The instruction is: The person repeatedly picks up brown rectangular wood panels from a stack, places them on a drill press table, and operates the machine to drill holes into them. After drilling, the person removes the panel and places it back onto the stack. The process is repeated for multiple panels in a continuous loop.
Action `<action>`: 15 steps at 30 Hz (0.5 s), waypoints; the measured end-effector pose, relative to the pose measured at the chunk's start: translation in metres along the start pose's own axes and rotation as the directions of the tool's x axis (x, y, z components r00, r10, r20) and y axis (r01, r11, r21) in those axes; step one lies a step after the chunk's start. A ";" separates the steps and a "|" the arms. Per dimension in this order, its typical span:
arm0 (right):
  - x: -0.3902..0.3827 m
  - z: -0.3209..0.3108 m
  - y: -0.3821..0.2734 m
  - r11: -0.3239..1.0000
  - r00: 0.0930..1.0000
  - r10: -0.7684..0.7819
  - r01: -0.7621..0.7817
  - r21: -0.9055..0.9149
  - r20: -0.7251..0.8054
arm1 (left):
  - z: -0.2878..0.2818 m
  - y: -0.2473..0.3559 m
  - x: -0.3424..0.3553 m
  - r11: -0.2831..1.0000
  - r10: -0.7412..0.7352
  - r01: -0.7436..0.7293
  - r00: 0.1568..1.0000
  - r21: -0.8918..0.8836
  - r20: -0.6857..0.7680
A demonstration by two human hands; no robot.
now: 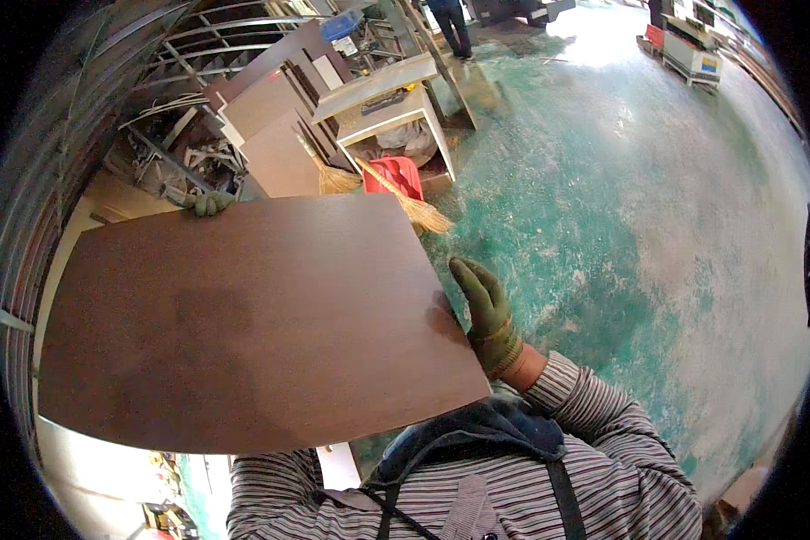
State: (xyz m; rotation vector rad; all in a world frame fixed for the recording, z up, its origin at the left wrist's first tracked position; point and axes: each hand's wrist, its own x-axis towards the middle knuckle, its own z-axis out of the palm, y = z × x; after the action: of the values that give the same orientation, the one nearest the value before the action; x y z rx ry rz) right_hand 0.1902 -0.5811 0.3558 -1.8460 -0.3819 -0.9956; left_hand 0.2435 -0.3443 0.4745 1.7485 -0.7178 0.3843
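Observation:
A large dark brown wood-grain board (261, 324) spans the left and middle of the view, in front of my chest. Green-gloved fingers of my left hand (210, 203) curl over its far edge. The rest of that hand is hidden behind the board, and my striped left sleeve passes beneath it. Beside the board's right edge is my right hand (484, 310), also in a green glove. Its fingers stretch out flat and point away from me. The palm faces the edge at or very near it; whether it touches, I cannot tell.
Beyond the board are a straw broom (423, 216), a red dustpan (394, 176) and a pale worktable (414, 112). Brown panels (279, 130) lean at the far left near scrap. A person's legs (450, 27) show far off. A white cart (691, 61) stands far right on the green floor.

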 end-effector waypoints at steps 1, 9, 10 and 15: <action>-0.002 -0.001 0.001 0.999 1.000 -0.017 0.017 -0.045 -0.001 | 0.002 0.003 0.001 1.000 0.013 -0.014 1.000 0.020 0.025; -0.010 -0.007 0.009 1.000 1.000 0.010 -0.010 -0.001 0.019 | -0.005 0.017 0.000 0.988 0.040 -0.055 0.993 0.141 0.108; -0.012 -0.006 0.010 1.000 1.000 0.016 -0.016 0.023 0.023 | -0.008 0.020 -0.004 0.987 0.037 -0.054 0.993 0.151 0.110; -0.015 0.003 0.027 0.974 0.998 0.058 -0.062 0.220 0.026 | -0.011 0.025 -0.009 0.980 0.050 -0.073 0.991 0.187 0.127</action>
State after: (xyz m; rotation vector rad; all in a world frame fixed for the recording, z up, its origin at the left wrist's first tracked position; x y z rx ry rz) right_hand 0.1992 -0.5893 0.3274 -1.6572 -0.4286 -0.8592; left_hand 0.2214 -0.3355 0.4908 1.9475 -0.8469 0.4021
